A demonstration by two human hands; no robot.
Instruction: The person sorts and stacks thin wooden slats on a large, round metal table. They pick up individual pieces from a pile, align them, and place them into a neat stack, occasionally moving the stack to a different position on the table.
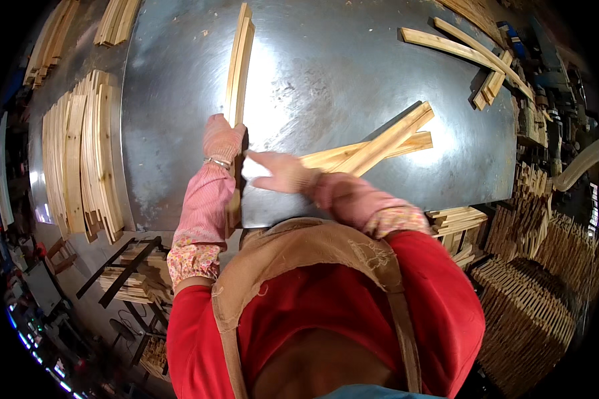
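Two long pale wooden strips (pixel 239 63) lie side by side along the metal table, reaching from the far edge back toward my body. My left hand (pixel 223 139), in a pinkish knit glove, is closed around them near their middle. Just to its right, my gloved right hand (pixel 285 173) is closed on a small white piece (pixel 254 169), which may be cloth or paper. That piece is close beside the strips; I cannot tell whether it touches them. Beyond my right hand, two wooden strips (pixel 393 136) lie crossed, partly hidden by my right forearm.
A row of stacked strips (pixel 80 156) covers the table's left part, with more strips (pixel 118 21) behind. Loose strips (pixel 456 48) cross at the far right. The metal tabletop (pixel 326 73) ends close to my body. Large wood stacks (pixel 526 319) stand at lower right.
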